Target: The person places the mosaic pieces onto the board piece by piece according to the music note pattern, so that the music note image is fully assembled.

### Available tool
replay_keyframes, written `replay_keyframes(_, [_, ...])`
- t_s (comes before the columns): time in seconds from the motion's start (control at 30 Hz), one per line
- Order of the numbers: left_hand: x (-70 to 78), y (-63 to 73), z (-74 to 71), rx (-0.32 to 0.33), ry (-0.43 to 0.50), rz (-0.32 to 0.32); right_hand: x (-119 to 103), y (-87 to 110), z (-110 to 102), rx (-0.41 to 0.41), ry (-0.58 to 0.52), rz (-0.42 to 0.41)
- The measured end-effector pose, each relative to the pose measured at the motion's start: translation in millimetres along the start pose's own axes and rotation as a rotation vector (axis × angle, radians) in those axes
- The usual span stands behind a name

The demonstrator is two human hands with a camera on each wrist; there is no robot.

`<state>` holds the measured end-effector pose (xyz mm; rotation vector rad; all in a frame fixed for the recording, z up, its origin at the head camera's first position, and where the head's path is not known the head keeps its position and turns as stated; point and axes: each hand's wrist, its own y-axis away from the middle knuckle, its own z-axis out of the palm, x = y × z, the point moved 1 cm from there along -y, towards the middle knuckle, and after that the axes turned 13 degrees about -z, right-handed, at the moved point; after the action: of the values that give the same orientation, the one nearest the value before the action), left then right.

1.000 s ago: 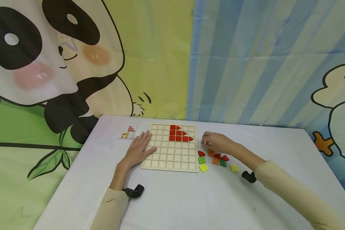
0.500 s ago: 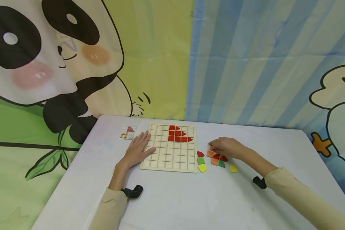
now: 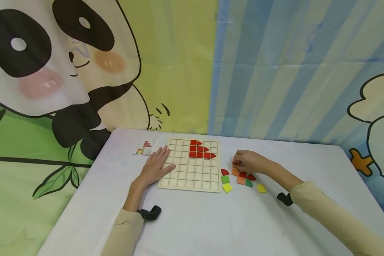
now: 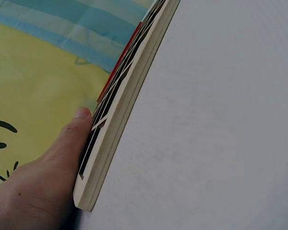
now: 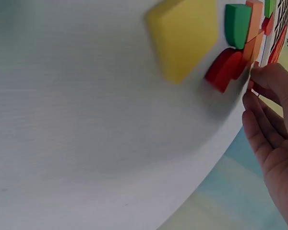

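Note:
A wooden grid board lies flat on the table, with several red tiles set in rows in its upper right part. My left hand rests on the board's left edge, fingers straight and thumb lying over the grid; the left wrist view shows the thumb against the rim. Right of the board, my right hand pinches a small orange tile at the top of a pile, its fingers covering most of it. Beneath are orange tiles, red quarter-round tiles and a dark green one.
A small pattern card lies left of the board. Beside the board's right edge sit a red quarter-round tile, a light green square and a yellow square. Another yellow tile lies farther right on the white table.
My right hand has moved right and down from beside the board to the tile pile, and its fingertips have closed on the orange tile. My left hand has stayed on the board.

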<state>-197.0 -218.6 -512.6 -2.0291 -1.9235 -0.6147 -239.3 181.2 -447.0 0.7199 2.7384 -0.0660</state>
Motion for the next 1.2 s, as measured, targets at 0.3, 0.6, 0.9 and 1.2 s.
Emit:
replay_keyframes(0.3, [2.6,-0.7,0.6,0.003,0.001,0.012,-40,-60.0,6,0.179,0.080,-0.249])
replay_keyframes(0.6, [0.3,-0.5,0.3,-0.004,-0.009,-0.004,-59,-117.6,12,0.104,0.158,-0.282])
replay_keyframes(0.9, [0.6,0.8,-0.6,0.005,0.000,-0.004,-63,-133.6,16,0.062,0.136,-0.302])
replay_keyframes(1.2, [0.4,-0.7,0.5,-0.002,0.002,-0.009,-68,-131.1,16,0.059,0.190,-0.300])
